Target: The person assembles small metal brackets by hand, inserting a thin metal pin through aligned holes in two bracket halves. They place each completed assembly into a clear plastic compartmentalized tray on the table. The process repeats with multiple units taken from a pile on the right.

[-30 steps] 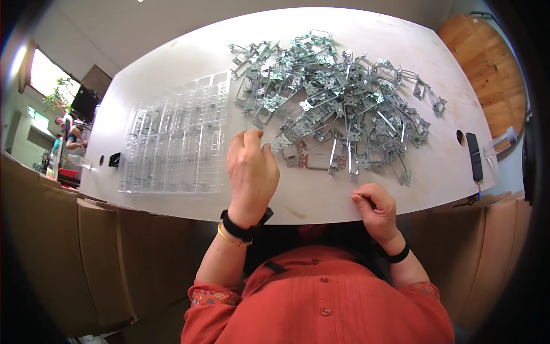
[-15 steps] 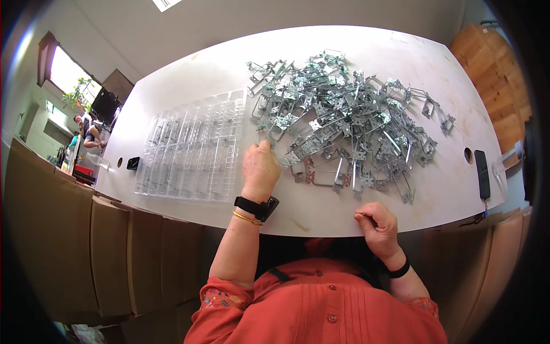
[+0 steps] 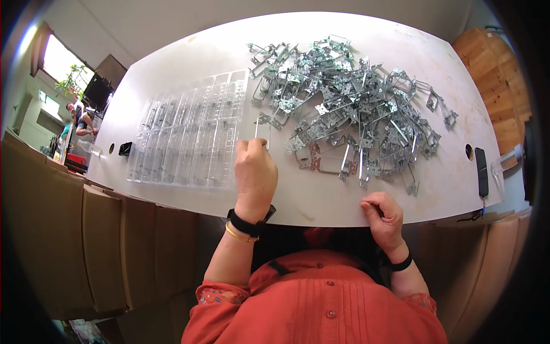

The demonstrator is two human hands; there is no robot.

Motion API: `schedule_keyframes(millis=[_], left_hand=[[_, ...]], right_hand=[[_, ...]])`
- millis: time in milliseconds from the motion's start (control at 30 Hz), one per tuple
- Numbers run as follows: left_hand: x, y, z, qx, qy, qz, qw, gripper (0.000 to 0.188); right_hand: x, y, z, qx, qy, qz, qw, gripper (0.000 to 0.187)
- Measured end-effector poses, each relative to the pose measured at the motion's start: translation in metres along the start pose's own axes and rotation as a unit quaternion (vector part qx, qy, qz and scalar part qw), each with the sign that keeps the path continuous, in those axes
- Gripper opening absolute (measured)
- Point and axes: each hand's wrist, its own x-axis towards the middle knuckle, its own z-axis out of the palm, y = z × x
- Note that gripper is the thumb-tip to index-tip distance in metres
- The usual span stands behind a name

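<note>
head: left hand point(image 3: 256, 175) pinches bracket point(image 3: 268, 120); right hand point(image 3: 384, 219) curled near table edge point(image 3: 326, 225), white tabletop point(image 3: 321, 202) between.

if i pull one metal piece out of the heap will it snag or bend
Pieces in the metal heap will probably snag, since their rods and plates overlap. Each is likely fairly stiff, as the rods look like bare metal and keep straight runs. Rolling seems unlikely, given the flat plates at the ends.
</note>
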Motion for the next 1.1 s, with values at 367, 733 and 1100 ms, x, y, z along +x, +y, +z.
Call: schedule_keyframes(millis=[367, 733, 1100], left_hand=[[-0.055, -0.003, -0.04, -0.126, -0.224, 0.015, 0.966, 0.016], [-0.049, 0.035, -0.026, 0.029, -0.147, 0.202, 0.968, 0.037], [-0.044, 0.047, -0.02, 0.064, -0.269, 0.25, 0.928, 0.026]], right_hand=[[0.0, -0.001, 0.003, -0.011, -0.002, 0.019, 1.0, 0.007], [0.001, -0.001, 0.003, -0.02, 0.003, 0.028, 0.999, 0.006], [-0.001, 0.001, 0.005, -0.006, 0.005, 0.03, 1.0, 0.007]])
